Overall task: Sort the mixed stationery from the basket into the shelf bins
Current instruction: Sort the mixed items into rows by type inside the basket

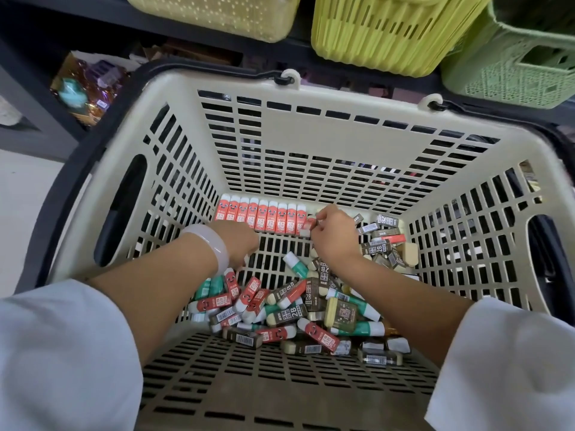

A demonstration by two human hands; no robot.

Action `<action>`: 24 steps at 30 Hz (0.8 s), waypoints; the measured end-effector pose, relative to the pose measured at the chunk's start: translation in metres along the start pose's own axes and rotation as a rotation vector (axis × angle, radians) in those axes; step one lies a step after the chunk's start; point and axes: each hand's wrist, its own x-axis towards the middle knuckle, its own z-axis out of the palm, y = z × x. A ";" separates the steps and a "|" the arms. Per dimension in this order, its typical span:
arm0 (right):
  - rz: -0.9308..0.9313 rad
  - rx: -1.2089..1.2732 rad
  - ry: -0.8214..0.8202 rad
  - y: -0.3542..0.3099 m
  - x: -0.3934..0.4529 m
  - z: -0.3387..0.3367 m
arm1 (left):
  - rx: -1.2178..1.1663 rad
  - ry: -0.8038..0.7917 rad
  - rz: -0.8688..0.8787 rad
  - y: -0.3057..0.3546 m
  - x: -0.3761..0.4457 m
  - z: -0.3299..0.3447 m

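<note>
Both hands down in the beige slotted plastic basket. Right hand pinches a red-sleeved eraser at the right end of the neat row of red-sleeved erasers along the far wall. Left hand is by the row's near edge; fingers hidden, cannot tell its state. Loose pile of red, green and brown 2B erasers covers the near floor. Likely light, rubbery, slick paper sleeves: grip across the short sides. Yellow-green plastic shelf bins sit above.

Red erasers stand rowed against basket wall; mixed erasers heaped below.
</note>
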 end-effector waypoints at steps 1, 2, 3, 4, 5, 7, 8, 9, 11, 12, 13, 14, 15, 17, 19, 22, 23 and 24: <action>-0.072 -0.044 0.013 0.003 -0.001 -0.002 | -0.029 0.014 0.002 0.000 0.001 0.000; -0.155 -0.082 0.008 0.006 -0.002 -0.004 | -0.058 0.036 0.009 0.001 0.003 -0.002; -0.237 -0.125 -0.024 0.010 -0.003 -0.007 | -0.089 0.060 0.019 0.001 0.003 -0.003; -0.306 -0.184 -0.084 0.014 -0.005 -0.009 | -0.118 0.086 0.029 0.002 0.004 -0.005; -0.356 -0.265 -0.157 0.017 -0.005 -0.009 | -0.142 0.104 0.040 0.003 0.005 -0.007; -0.419 -0.424 -0.259 0.023 -0.005 -0.008 | -0.180 0.122 0.050 0.005 0.005 -0.009; -0.438 -0.463 -0.269 0.025 -0.004 -0.007 | -0.199 0.132 0.052 0.005 0.005 -0.009; -0.448 -0.470 -0.257 0.024 -0.003 -0.006 | -0.222 0.144 0.054 0.005 0.005 -0.009; -0.453 -0.425 -0.206 0.022 0.000 -0.004 | -0.287 0.155 0.073 0.005 0.006 -0.009; -0.449 -0.390 -0.176 0.020 0.000 -0.003 | -0.323 0.156 0.095 0.006 0.007 -0.008; -0.444 -0.361 -0.153 0.019 0.001 -0.002 | -0.356 0.158 0.126 0.009 0.007 -0.008; -0.444 -0.345 -0.141 0.018 0.001 -0.002 | -0.376 0.159 0.159 0.013 0.007 -0.007; -0.446 -0.339 -0.140 0.018 0.002 -0.002 | -0.377 0.162 0.195 0.017 0.008 -0.006; -0.443 -0.319 -0.151 0.020 0.003 -0.003 | -0.330 0.172 0.254 0.025 0.009 -0.004; -0.427 -0.271 -0.177 0.021 0.004 -0.005 | -0.269 0.199 0.289 0.030 0.012 -0.002; -0.383 -0.249 -0.200 0.023 0.007 -0.006 | -0.216 0.232 0.324 0.034 0.014 -0.001; -0.352 -0.256 -0.188 0.022 0.007 -0.006 | -0.205 0.240 0.329 0.035 0.013 0.000; -0.318 -0.274 -0.170 0.022 0.008 -0.005 | -0.192 0.247 0.332 0.037 0.014 0.001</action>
